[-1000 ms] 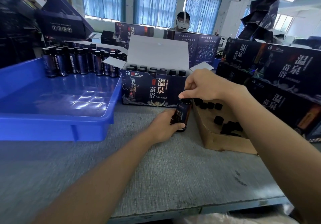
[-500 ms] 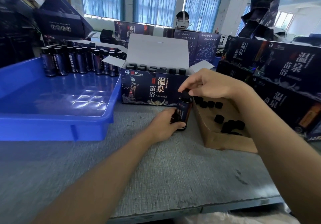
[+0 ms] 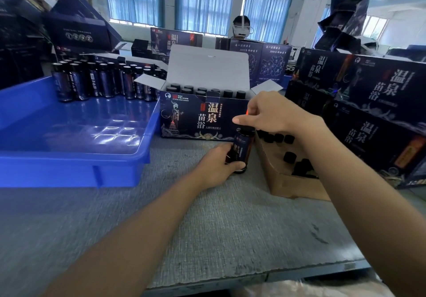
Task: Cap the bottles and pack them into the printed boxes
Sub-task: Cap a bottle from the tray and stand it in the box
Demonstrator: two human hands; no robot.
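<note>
A dark brown bottle (image 3: pixel 241 147) stands on the grey table top in front of the open printed box (image 3: pixel 196 121). My left hand (image 3: pixel 215 165) grips the bottle's lower body. My right hand (image 3: pixel 267 112) is over its top, fingers curled round the black cap (image 3: pixel 247 129) on the neck. Inside the open box stand several capped bottles (image 3: pixel 202 89). Several uncapped bottles (image 3: pixel 103 80) stand at the back of the blue tray (image 3: pixel 76 158). Loose black caps (image 3: pixel 289 157) lie in a brown cardboard box (image 3: pixel 290 184) at the right.
Closed printed boxes (image 3: pixel 378 103) are stacked at the right, more dark boxes at the back left. A person wearing a headset (image 3: pixel 241 28) sits behind the boxes across the table. The table's front edge (image 3: pixel 253 276) runs below my arms.
My right hand has turned on the cap, the fingers shifting round it. The bottle and my left hand stay in the same place.
</note>
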